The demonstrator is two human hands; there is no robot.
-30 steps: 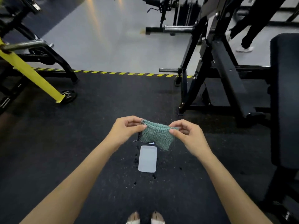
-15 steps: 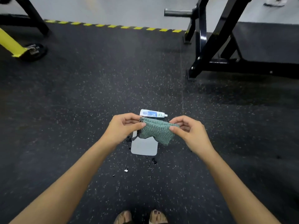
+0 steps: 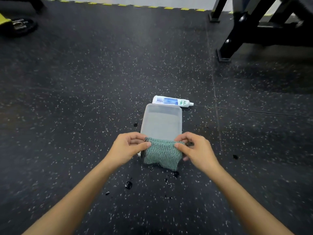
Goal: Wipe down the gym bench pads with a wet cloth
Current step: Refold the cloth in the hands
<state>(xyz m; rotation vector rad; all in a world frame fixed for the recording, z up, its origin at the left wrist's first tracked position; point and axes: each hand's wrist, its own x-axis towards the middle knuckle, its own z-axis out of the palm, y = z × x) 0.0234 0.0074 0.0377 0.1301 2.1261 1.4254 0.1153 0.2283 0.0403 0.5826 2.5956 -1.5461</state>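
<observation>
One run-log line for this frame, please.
stage: cloth prep | left hand: pinches green cloth | right hand: pinches green cloth | floor: plastic tub, tube beyond it

Container [image 3: 161,121] near end hidden behind cloth [image 3: 162,154]; tube [image 3: 171,101] print unreadable; frame [image 3: 237,37] cut off.

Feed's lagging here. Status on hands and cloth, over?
Left hand and right hand pinch green cloth by top corners, at near end of plastic container. Tube beyond it, wet spots on floor. Nothing blocks the hands.

Black speckled rubber floor [image 3: 84,82], yellow-black hazard stripe [image 3: 135,5] at far edge, black steel frame [image 3: 237,31] upper right.
</observation>
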